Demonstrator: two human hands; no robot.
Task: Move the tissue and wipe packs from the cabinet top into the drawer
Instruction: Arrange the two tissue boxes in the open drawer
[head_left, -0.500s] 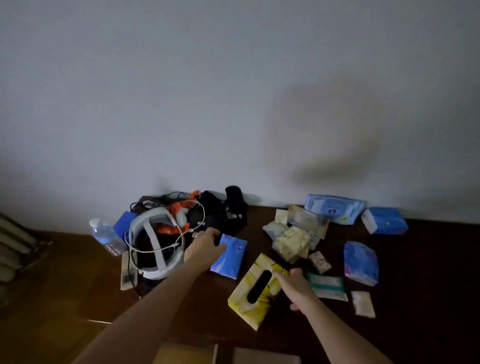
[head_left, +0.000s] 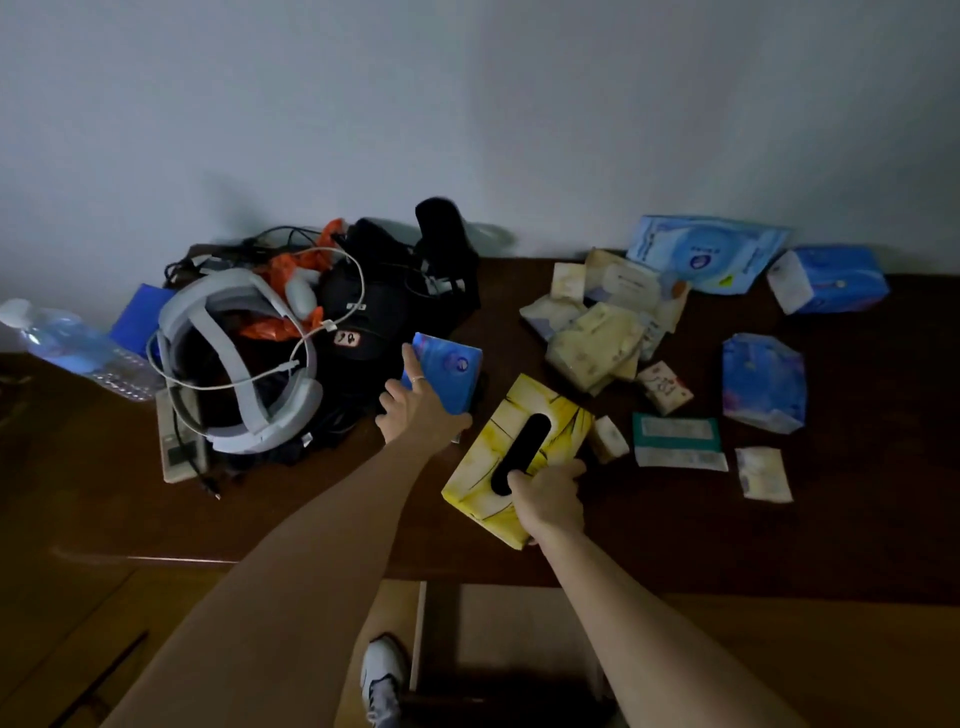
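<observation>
Your right hand (head_left: 548, 501) fingers clamp the yellow cardboard tissue box (head_left: 511, 457), left hand (head_left: 418, 413) fingers grip a blue plastic tissue pack (head_left: 449, 376); next, lower both into the open wooden drawer (head_left: 519, 623).

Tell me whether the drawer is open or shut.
Open: the drawer juts out below the cabinet top, its inside visible. No packs show in it.

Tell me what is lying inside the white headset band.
Inside the white headset band a white cable loops over a dark interior; whatever lies in there is too dark to identify. A black bag sits just behind it.
</observation>
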